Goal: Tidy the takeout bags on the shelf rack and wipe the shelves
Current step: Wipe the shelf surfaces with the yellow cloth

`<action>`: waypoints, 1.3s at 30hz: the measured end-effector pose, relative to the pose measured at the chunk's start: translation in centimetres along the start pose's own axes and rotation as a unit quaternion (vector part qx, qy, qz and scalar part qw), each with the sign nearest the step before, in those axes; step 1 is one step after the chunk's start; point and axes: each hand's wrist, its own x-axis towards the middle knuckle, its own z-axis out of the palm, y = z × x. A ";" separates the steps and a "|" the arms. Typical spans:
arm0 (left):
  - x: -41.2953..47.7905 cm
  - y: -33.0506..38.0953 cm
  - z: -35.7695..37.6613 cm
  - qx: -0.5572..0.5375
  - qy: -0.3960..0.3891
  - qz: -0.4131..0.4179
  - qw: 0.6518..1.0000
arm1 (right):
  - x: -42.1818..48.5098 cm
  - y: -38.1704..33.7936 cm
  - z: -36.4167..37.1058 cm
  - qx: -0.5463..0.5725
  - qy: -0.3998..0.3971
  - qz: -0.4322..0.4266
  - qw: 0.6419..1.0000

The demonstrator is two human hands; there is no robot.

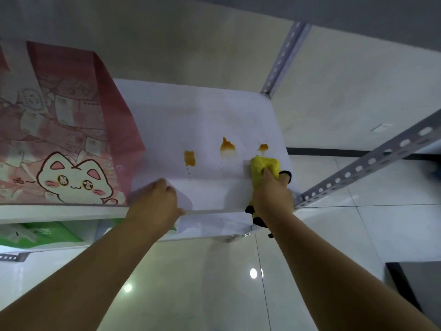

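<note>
Yellow cloth (262,164) half-hidden in grip of right hand (272,197) — grasp of left hand (155,201) unclear.

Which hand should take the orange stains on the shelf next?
Right. The right hand grips the yellow cloth just in front of the nearest orange stain; the left hand sits at the shelf edge with no cloth.

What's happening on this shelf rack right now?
A person is wiping the white shelf. The right hand grips a yellow cloth near the shelf's front right corner, just below the rightmost of three orange stains, all of which show on the surface. The left hand grips the shelf's front edge. A pink cat bag stands on the same shelf to the left, and a green bag lies on the shelf below.
</note>
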 end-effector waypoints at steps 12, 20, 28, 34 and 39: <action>1.6 -0.4 -0.1 -0.018 -0.012 -0.058 0.998 | 9.7 -1.0 -0.9 0.062 0.013 0.039 0.997; 1.0 0.1 0.2 -0.062 0.012 -0.089 0.994 | 10.3 -0.6 -0.8 -0.012 0.012 -0.118 0.993; 0.6 0.5 -0.1 -0.078 -0.005 -0.103 0.992 | 3.5 2.4 1.8 -0.033 0.040 -0.207 0.977; 0.5 0.3 0.6 -0.105 0.000 -0.089 0.990 | 10.0 -3.2 0.1 0.016 0.001 -0.099 0.995; 0.5 0.1 1.4 -0.118 0.024 -0.062 0.991 | 12.0 -7.2 0.7 -0.030 -0.006 -0.178 0.984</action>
